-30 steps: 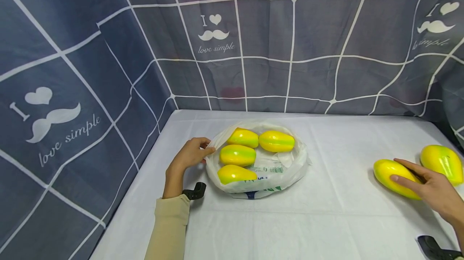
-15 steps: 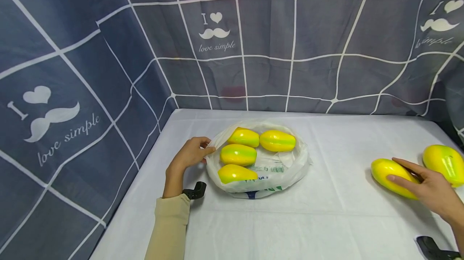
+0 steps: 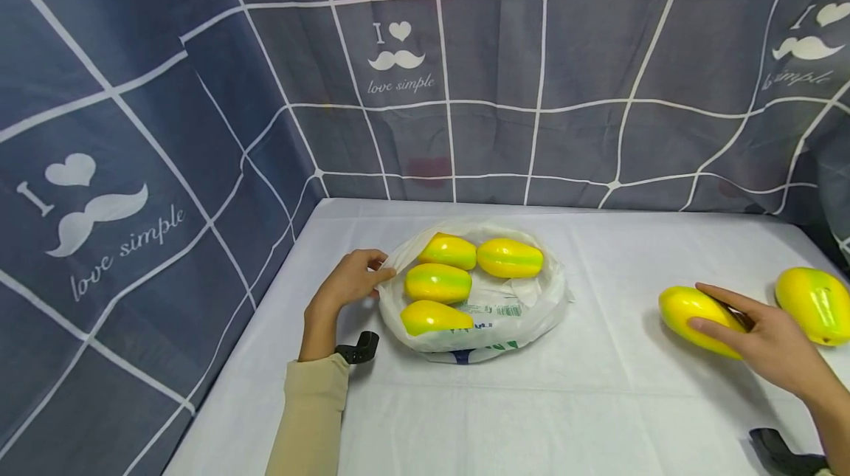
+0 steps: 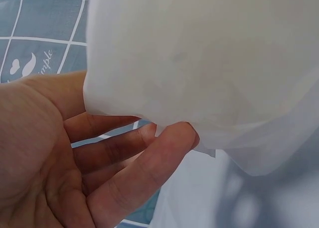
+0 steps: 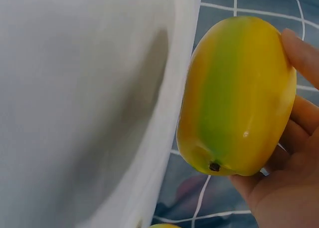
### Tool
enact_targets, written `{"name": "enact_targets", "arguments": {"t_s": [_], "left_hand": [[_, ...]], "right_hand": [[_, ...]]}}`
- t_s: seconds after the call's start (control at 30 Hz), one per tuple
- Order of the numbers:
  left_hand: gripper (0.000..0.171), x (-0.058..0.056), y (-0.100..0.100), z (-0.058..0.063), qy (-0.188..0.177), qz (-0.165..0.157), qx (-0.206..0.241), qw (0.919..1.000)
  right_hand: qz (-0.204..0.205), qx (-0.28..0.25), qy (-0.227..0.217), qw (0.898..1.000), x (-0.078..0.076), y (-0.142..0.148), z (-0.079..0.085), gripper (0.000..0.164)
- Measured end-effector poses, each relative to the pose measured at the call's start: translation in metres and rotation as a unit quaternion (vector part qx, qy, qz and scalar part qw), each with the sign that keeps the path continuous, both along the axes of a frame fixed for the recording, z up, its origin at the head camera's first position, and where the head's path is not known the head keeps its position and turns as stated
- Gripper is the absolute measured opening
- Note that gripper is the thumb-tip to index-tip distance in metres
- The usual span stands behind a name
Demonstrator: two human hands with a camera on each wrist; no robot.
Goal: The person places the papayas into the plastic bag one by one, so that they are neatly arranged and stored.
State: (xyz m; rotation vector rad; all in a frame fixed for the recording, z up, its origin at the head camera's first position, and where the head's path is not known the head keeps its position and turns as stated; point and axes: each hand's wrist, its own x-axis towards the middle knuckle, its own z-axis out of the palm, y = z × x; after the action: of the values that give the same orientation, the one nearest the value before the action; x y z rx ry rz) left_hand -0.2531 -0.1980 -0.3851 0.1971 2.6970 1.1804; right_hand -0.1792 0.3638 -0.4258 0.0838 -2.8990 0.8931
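On the left, my left hand (image 3: 348, 283) pinches the rim of a white plastic bag (image 3: 524, 325) between thumb and fingers. The left wrist view shows the thumb at the edge of the thin bag film (image 4: 199, 63). Inside the bag's wide mouth lie several glossy yellow-green papayas (image 3: 438, 283). Over the right side of the table, my right hand (image 3: 773, 339) grips another papaya (image 3: 693, 319), with a shadow below it. In the right wrist view this papaya (image 5: 239, 98) shows a green stripe and a dark stem spot.
One more papaya (image 3: 813, 306) lies at the far right, just beyond the right hand. A white cloth (image 3: 531, 417) covers the table. Grey checked curtains (image 3: 491, 144) hang behind and to the left.
My right hand has moved left with the papaya, away from the one lying at the far right. The left hand stays at the bag's rim.
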Motion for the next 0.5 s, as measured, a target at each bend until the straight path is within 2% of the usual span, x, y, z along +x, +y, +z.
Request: {"name": "enact_targets", "arguments": {"t_s": [0.5], "left_hand": [[0.031, 0.001, 0.001, 0.001, 0.0, 0.001, -0.006, 1.0]], "right_hand": [[0.06, -0.016, 0.043, 0.997, 0.003, -0.03, 0.014, 0.061]]}}
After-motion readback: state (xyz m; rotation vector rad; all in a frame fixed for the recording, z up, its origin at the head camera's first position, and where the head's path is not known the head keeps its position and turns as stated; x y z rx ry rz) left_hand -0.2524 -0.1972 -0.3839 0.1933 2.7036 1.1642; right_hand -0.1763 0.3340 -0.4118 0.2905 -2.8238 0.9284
